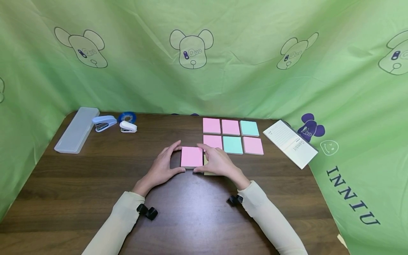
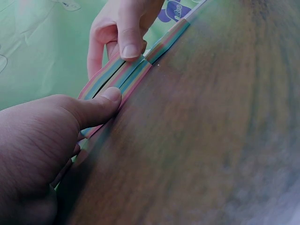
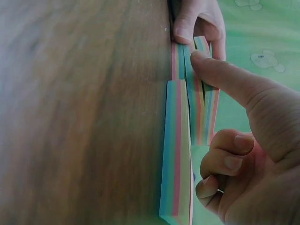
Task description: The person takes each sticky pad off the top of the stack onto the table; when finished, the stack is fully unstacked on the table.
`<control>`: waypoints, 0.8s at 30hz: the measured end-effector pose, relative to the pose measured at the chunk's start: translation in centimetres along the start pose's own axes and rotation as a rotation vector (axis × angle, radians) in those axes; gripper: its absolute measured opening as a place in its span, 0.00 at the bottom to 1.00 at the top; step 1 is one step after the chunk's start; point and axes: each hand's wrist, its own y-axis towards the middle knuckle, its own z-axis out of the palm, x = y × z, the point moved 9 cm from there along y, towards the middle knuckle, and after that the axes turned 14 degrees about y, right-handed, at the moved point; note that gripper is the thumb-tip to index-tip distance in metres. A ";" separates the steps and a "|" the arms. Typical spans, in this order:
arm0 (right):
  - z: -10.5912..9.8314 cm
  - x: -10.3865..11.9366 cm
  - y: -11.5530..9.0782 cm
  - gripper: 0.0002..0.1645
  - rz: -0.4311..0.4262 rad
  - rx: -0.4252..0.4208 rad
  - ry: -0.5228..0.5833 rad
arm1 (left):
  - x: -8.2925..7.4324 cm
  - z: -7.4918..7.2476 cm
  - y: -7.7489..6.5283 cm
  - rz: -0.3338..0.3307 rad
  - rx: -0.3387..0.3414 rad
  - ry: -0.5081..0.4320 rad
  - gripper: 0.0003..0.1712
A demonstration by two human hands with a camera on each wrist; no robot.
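Observation:
A stack of square sticky note pads with a pink top point(image 1: 191, 157) lies on the table between both hands. My left hand point(image 1: 158, 169) holds its left side, thumb at the near edge and fingers at the far side. My right hand point(image 1: 220, 163) pinches the stack's right side, its thumb point(image 3: 220, 75) on the striped near edge. In the left wrist view the stacked pads point(image 2: 127, 75) show layers of several colours, with a gap between them. A yellow-topped pad point(image 1: 211, 174) sits partly hidden under my right hand, right beside the stack.
Behind the right hand, pink and turquoise sticky note pads point(image 1: 232, 145) stand in two rows. A notebook point(image 1: 290, 144) lies at the right edge. At the left are a translucent case point(image 1: 77, 130), a blue stapler point(image 1: 104, 122), a white stapler point(image 1: 128, 127) and blue tape point(image 1: 127, 117).

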 end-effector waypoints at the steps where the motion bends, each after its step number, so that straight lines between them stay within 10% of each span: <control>1: 0.0 0.0 0.0 0.62 0.007 0.000 -0.006 | 0.0 0.0 0.0 0.000 0.000 0.001 0.63; 24: -0.8 0.2 -0.2 0.53 -0.055 -0.057 0.003 | 0.0 0.1 0.1 -0.005 0.003 0.010 0.63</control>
